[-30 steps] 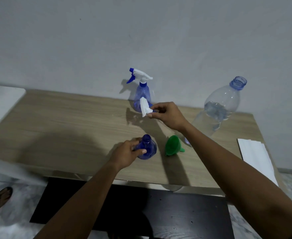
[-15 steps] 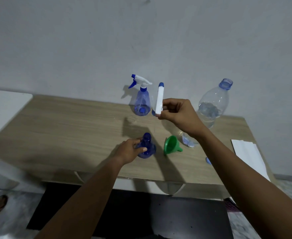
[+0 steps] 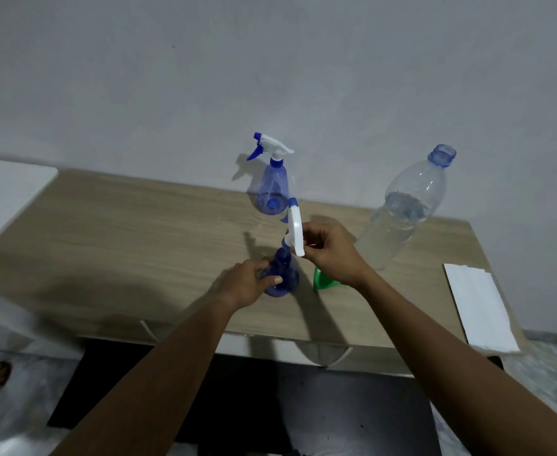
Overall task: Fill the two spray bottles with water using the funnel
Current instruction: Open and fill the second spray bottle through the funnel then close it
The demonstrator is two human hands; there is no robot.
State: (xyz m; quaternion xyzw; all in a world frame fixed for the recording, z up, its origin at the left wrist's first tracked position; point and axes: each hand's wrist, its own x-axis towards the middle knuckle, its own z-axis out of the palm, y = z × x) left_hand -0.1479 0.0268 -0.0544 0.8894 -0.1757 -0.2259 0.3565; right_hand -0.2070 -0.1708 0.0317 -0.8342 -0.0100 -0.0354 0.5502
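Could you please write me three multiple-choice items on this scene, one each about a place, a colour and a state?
1. Where does the funnel lie?
A) on the table, right of the near spray bottle
B) on a shelf
C) on the floor
2. What colour is it?
A) red
B) green
C) yellow
3. How is the water bottle?
A) capped, full
B) uncapped, partly filled
C) tipped over, empty
Answers: 1 A, it rests on the table beside that bottle; 2 B, its cone shows green; 3 B, its neck is open, with water partway up.
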